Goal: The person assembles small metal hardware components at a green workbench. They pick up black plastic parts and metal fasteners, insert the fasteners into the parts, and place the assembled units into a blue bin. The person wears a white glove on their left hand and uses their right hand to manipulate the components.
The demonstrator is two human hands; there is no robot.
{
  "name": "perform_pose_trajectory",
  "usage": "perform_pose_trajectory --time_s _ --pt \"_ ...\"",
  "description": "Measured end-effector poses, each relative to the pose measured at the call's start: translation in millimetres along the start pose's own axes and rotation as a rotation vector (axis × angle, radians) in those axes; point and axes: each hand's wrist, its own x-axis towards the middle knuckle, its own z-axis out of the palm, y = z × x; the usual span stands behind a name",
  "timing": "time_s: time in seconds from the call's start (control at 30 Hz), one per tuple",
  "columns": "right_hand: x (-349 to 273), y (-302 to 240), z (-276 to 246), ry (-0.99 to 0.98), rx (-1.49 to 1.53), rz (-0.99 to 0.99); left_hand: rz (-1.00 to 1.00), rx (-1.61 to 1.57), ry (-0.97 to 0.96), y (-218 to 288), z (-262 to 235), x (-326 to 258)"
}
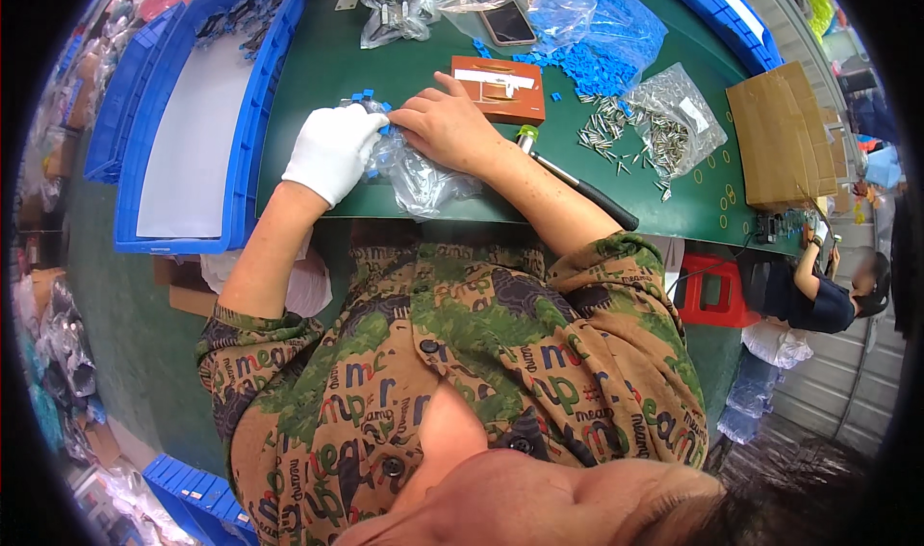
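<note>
fingertips do the work here, so i keep both hands low over the crumpled clear plastic bag [423, 175] lying near the front edge of the green bench mat [318, 74]. my left hand in its white cotton glove [332, 151] is curled, pressing the bag's near side flat, and a few small blue plastic clips [371, 103] sit at its fingertips. my bare right hand [448, 127] has thumb and fingers drawn together on the bag's top; whether they actually pinch a clip i cannot tell, as the knuckles hide the tips. to do this well i should hold the film taut with the glove and pick one clip at a time. the orange rectangular jig block with a white strip [500, 89] sits just beyond my right hand, and a black-handled tool with a green cap [577, 188] lies under my forearm, so i mind my elbow.
</note>
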Motion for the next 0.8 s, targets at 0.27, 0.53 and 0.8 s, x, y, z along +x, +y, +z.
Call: perform_pose_trajectory --time_s 0.27,0.53,0.8 --pt "0.6 -3.2 -1.8 0.011 0.034 0.036 -0.017 0.045 -0.037 4.3 -5.6 0.3" --pt "2.8 1.8 -1.4 0.013 0.030 -0.038 0.004 -0.044 -0.005 -7.4 -1.6 -2.7" --pt "4.2 0.2 -3.5 0.020 0.043 -0.017 0.010 -0.066 -0.012 -10.1 0.2 -1.8"
